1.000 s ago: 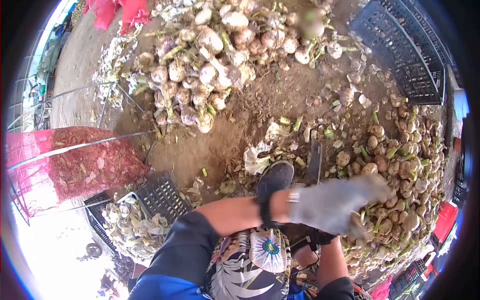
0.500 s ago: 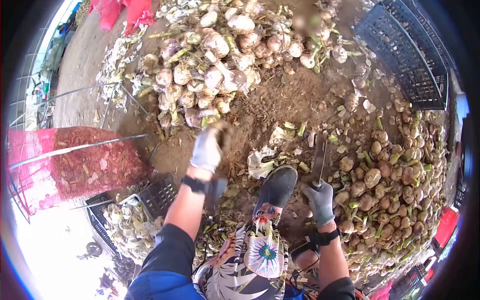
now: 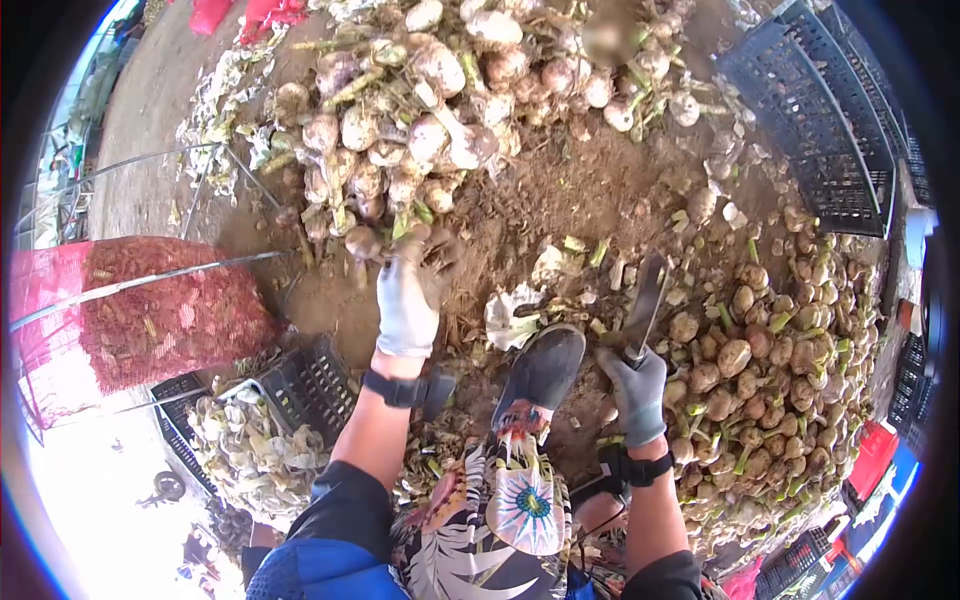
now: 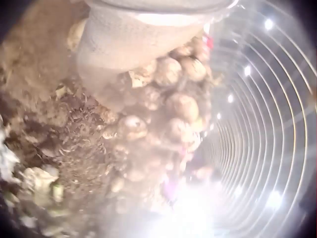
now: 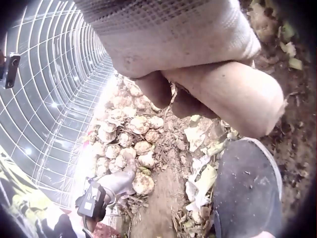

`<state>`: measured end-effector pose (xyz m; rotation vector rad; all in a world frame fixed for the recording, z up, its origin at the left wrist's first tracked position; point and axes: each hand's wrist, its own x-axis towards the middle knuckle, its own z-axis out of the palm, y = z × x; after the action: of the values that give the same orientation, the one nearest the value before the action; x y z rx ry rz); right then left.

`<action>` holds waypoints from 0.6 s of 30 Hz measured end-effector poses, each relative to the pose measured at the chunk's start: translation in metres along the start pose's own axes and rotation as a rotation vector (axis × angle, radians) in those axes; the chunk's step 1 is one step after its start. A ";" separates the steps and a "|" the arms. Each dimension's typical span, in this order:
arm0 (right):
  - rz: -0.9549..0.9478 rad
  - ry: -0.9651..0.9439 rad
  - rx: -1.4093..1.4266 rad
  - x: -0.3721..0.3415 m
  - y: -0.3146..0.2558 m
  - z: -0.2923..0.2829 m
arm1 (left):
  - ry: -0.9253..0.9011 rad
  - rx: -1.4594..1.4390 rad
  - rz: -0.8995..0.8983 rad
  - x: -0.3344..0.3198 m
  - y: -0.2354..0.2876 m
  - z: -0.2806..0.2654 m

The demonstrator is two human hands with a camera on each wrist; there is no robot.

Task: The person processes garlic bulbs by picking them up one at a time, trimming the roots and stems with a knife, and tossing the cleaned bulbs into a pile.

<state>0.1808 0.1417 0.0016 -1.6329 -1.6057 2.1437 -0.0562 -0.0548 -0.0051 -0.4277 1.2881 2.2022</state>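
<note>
My gloved left hand (image 3: 408, 305) reaches to the near edge of a pile of garlic bulbs with stems (image 3: 430, 145). Its fingers extend among the lowest bulbs, beside one bulb (image 3: 362, 242); motion blurs the fingertips. In the right wrist view the same left hand (image 5: 121, 181) overlaps the pile's edge. My gloved right hand (image 3: 637, 390) grips a knife (image 3: 648, 300) by its handle, the broad blade pointing away from me. That hand is beside my shoe, left of a heap of trimmed garlic (image 3: 770, 370).
A black crate of peelings (image 3: 250, 440) stands at the left, near a red mesh sack (image 3: 175, 315) in a wire frame. More black crates (image 3: 810, 120) are at the back right. My dark shoe (image 3: 540, 375) is between the hands, with skins and cut stems (image 3: 515, 315) before it.
My left hand has swung from the trimmed heap on the right across to the garlic pile at the left. The right hand with the knife has stayed near the shoe.
</note>
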 end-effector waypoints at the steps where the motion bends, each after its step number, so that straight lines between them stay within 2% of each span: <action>1: -0.008 0.004 0.000 -0.001 0.001 0.002 | 0.067 0.358 0.286 -0.005 0.002 -0.004; 2: 0.009 -0.002 -0.040 -0.005 -0.004 0.001 | 0.126 0.717 0.571 -0.009 0.005 -0.005; 3: 0.000 0.005 -0.060 -0.007 -0.005 0.001 | 0.294 0.891 0.506 -0.012 0.016 -0.009; 4: -0.012 0.013 -0.081 -0.009 -0.005 0.001 | 0.302 0.920 0.660 0.007 0.014 -0.054; 6: 0.023 0.006 -0.028 -0.013 -0.003 0.001 | 0.623 1.247 0.514 0.043 0.008 -0.143; 7: 0.060 -0.001 0.022 -0.014 -0.002 0.001 | 0.625 1.245 0.514 0.049 0.012 -0.141; 9: 0.026 -0.005 -0.001 -0.012 -0.001 0.003 | 0.480 0.829 0.196 0.054 0.017 -0.142; 10: -0.011 -0.008 -0.022 -0.011 0.001 0.003 | 0.484 0.831 0.189 0.050 0.018 -0.139; 12: -0.023 -0.025 -0.065 -0.003 0.015 0.001 | 0.263 1.447 0.383 0.038 0.026 -0.124; 13: -0.046 -0.033 -0.094 0.001 0.019 0.002 | 0.194 1.604 0.253 0.022 0.026 -0.117; 14: -0.047 -0.031 -0.085 0.002 0.015 0.006 | 0.084 1.671 0.119 0.007 0.023 -0.112; 16: -0.016 -0.050 -0.034 0.002 0.011 0.015 | -0.014 1.765 0.373 0.005 -0.010 -0.154; 17: -0.028 -0.050 -0.033 0.004 0.014 0.019 | -0.024 1.768 0.360 -0.001 -0.011 -0.138; 18: -0.011 -0.041 -0.037 0.006 0.016 0.022 | -0.090 1.380 0.209 -0.009 -0.018 -0.120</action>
<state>0.1708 0.1221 -0.0153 -1.5964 -1.6714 2.1697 -0.0381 -0.1549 -0.0717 0.3602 2.4223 0.9666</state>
